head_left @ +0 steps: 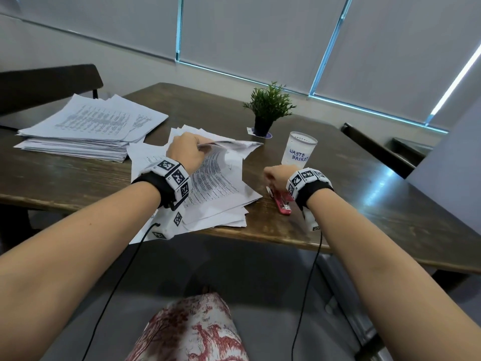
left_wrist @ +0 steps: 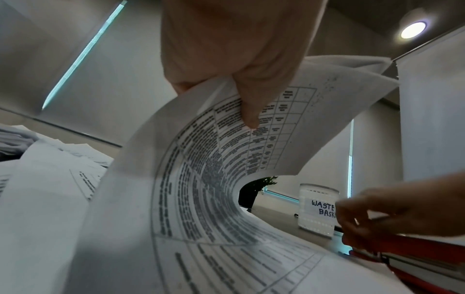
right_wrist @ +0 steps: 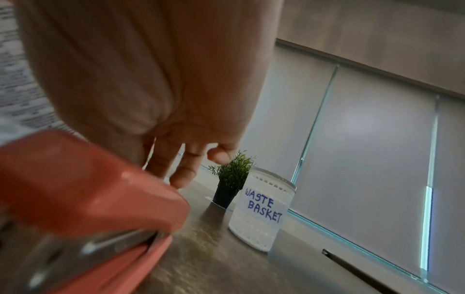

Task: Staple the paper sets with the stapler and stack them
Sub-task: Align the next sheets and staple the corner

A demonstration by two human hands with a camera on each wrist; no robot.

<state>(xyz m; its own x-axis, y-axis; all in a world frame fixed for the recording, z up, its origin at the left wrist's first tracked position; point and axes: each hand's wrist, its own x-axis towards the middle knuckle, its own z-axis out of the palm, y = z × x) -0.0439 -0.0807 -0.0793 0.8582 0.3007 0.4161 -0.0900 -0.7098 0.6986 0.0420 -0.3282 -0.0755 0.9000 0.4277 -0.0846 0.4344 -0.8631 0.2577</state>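
A: Head view, taking the waste basket (head_left: 299, 149) as landmark? 
B: The stapler (head_left: 280, 203) lies on the worktop (head_left: 364, 204) just nearer than it, long axis running toward the person, under the right hand (head_left: 278, 177); its grip can't be told here. Left of it, the left hand (head_left: 186, 149) pinches a lifted paper set (head_left: 229, 145).

A: Left wrist? 
B: Thumb (left_wrist: 247, 111) clamps the curled sheets.

A: Right wrist? 
B: Fingers (right_wrist: 185, 171) hang loosely spread beyond the stapler's nose, holding nothing
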